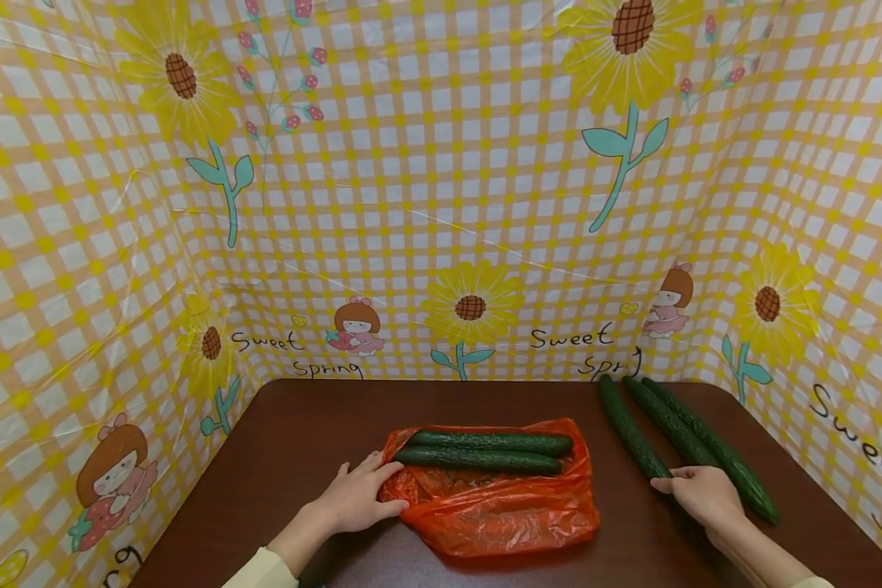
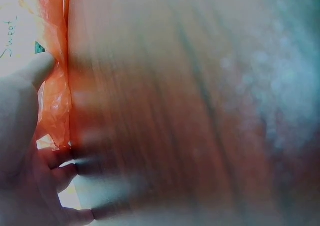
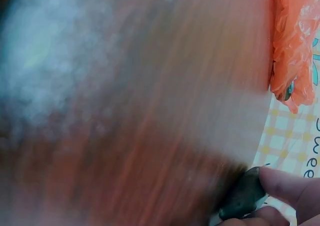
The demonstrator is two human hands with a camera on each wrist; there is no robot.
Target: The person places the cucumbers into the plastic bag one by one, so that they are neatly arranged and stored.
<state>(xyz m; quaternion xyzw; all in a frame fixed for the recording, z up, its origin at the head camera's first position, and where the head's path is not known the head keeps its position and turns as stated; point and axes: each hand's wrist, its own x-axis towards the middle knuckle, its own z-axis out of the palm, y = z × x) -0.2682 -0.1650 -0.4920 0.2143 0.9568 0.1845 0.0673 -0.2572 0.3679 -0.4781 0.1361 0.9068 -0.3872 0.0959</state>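
Note:
An orange-red plastic bag [image 1: 507, 523] lies on its side on the table, its mouth spread wide. Two long dark green cucumbers [image 1: 485, 460] lie side by side in it. At the bag's left end is my left hand [image 1: 358, 496], fingers spread, with thumb and fingertips touching the plastic. In the left wrist view the thumb [image 2: 40, 68] lies against the bag [image 2: 57, 95]. My right hand [image 1: 701, 494] grips the near part of another cucumber [image 1: 628, 425], right of the bag; the right wrist view shows thumb and fingers round its dark end [image 3: 245, 193].
Two more cucumbers [image 1: 731, 465] lie slantwise beside the right hand, toward the table's right edge. The dark brown table [image 1: 316, 416] meets a checked, sunflower-printed cloth [image 1: 412, 220] at the back and on both sides.

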